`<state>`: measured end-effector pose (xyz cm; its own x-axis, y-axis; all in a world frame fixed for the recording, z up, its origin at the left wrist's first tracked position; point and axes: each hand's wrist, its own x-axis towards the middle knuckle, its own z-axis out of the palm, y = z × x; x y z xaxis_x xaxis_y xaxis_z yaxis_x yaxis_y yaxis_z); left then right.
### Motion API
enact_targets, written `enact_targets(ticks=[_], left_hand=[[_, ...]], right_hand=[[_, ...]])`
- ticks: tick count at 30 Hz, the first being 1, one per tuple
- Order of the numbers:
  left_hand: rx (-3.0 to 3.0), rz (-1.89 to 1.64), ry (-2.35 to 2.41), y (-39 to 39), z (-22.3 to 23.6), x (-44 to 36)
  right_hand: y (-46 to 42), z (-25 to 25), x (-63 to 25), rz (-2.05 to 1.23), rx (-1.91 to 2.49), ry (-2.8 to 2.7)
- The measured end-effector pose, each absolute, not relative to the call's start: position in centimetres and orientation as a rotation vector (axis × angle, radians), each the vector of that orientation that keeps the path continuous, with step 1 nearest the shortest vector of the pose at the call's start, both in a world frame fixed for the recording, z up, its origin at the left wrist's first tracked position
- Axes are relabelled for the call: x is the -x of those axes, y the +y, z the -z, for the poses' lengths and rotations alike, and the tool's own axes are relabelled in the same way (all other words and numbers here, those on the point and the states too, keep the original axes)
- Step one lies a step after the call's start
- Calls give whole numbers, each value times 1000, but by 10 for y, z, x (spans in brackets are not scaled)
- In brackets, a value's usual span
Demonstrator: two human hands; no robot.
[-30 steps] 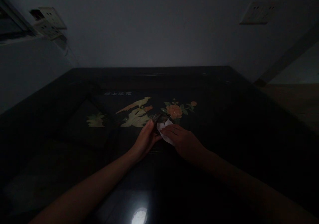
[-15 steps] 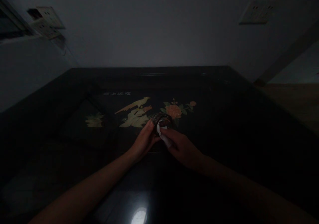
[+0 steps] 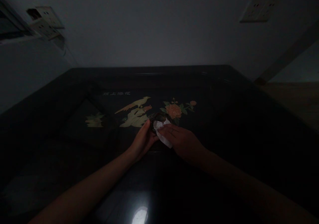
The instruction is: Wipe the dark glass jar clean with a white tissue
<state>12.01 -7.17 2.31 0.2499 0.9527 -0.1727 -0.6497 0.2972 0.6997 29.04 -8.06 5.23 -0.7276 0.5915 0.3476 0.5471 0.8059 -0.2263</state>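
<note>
Fingers of the left hand [image 3: 141, 141] grip the left side of a dark, glossy round dish [image 3: 161, 116], thumb uppermost. Opposite them, the right hand [image 3: 187, 145] pinches a crumpled white tissue [image 3: 165, 141] between its fingers and presses it at the dish's near side and opening. Beyond the fingertips lie a bird picture [image 3: 136, 117] and a flower picture [image 3: 173, 111] on the dark tabletop [image 3: 206, 79]. The tissue work looks underway, neither item being set down; how much surface is wiped or left cannot be told in such dimness.
</note>
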Motion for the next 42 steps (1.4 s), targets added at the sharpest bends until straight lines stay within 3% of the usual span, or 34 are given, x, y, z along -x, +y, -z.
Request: enact_targets(ticks=[9, 19, 26, 42], left_hand=[[-532, -1172, 660, -73, -29, -120], [-558, -1141, 674, -73, -27, -120], [-515, -1002, 618, -77, -38, -123], [-412, -948, 609, -75, -28, -120]], right_hand=[[-86, -69, -290, 96, 905, -2706], [-93, -61, -284, -258, 930, -2542], [-100, -58, -280, -326, 917, -2457], [-92, -53, -282, 250, 971, -2607]])
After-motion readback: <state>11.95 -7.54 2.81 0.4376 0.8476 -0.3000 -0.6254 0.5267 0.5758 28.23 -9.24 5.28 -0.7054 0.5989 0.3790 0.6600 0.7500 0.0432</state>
